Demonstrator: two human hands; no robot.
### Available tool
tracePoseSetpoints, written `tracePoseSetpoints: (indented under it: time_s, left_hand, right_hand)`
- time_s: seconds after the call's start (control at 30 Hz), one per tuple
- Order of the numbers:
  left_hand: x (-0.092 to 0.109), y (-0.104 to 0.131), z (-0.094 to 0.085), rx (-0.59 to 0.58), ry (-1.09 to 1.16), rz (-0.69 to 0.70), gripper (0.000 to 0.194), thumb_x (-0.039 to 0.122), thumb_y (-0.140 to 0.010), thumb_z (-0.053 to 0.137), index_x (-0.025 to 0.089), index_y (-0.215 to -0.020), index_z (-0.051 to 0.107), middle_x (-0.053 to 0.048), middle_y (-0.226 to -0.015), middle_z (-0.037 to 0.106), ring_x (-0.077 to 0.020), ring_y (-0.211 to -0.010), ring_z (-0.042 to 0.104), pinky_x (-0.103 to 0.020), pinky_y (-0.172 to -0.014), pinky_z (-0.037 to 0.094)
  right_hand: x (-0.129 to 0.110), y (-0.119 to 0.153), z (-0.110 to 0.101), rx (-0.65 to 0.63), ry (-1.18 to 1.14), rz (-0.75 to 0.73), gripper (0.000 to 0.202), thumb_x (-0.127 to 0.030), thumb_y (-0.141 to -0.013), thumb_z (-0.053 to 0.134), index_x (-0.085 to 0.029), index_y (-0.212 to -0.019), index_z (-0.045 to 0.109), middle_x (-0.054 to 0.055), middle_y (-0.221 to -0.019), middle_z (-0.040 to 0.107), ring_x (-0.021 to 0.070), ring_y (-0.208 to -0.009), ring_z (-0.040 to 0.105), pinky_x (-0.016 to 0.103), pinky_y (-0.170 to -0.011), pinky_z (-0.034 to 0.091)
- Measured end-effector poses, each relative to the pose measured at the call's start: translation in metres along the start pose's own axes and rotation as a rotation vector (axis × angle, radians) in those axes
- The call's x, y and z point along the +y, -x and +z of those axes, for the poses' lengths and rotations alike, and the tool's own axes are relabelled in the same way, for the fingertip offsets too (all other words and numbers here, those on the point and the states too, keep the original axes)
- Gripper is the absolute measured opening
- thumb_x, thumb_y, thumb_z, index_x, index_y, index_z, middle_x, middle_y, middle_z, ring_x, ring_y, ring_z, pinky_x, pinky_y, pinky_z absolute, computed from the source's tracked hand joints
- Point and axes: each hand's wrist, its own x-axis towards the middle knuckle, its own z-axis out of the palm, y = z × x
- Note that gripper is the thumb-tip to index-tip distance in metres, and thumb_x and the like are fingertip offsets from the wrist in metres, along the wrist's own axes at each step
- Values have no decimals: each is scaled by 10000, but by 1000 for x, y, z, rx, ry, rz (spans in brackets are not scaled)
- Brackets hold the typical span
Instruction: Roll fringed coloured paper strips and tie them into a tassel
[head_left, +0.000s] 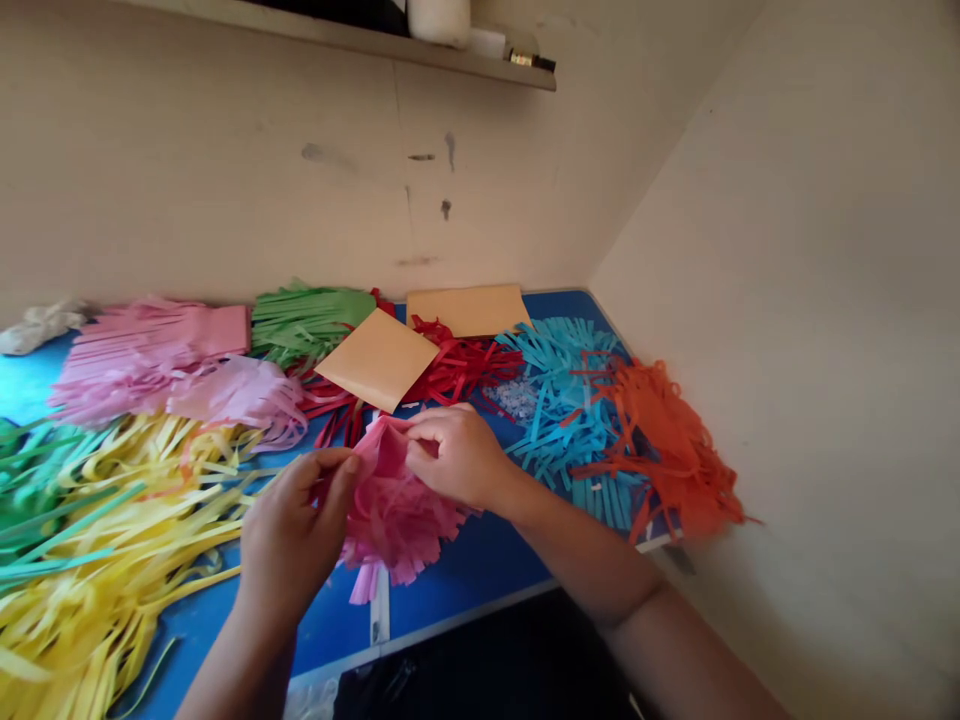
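Observation:
A pink fringed tissue paper [409, 515] hangs between my two hands above the front of the blue table, its cut strips drooping downward. My left hand [300, 510] pinches the paper's left upper edge between thumb and fingers. On the right, my right hand [457, 455] grips the upper edge with the fingers curled in. The paper's top is folded into a peak between them. Just behind the hands lies a tan paper square [377, 360], resting on red fringed paper [465, 365].
Yellow strips [172, 510] and green strips [30, 490] cover the table's left. Pink fringe [150, 350] and green fringe [307, 320] lie behind. Blue fringe [562, 400] and orange fringe [667, 450] are at right. A shelf [337, 35] juts from the wall above the blue table [472, 580].

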Motion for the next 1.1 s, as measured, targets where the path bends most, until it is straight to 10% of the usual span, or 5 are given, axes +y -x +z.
tracePoseSetpoints:
  time_s: [0.33,0.77,1.1]
  left_hand:
    - [-4,-15,-16,-89,108,8,340,462,-847,498,222,-971,704,-13,-860,731,-175,-757,649,-245,-702,480]
    - [-12,-26,-24,-192,282,-31,394,537,-786,554,213,-947,710,-15,-818,720,-165,-701,618,-239,-601,494]
    - [-7,-11,-9,-41,146,28,310,451,-840,532,226,-961,708,8,-796,723,-149,-707,641,-232,-637,467]
  right_hand:
    - [-5,-6,-1,52,103,74,161,-265,-807,682,-181,-681,627,0,-768,708,155,-764,637,295,-763,360]
    - [2,-13,-13,-21,-53,90,223,-92,-771,616,-217,-955,602,-17,-947,733,157,-884,677,288,-856,416]
    - [-3,-5,5,19,58,-60,121,-139,-855,596,-212,-869,692,9,-1081,733,162,-996,653,347,-895,320]
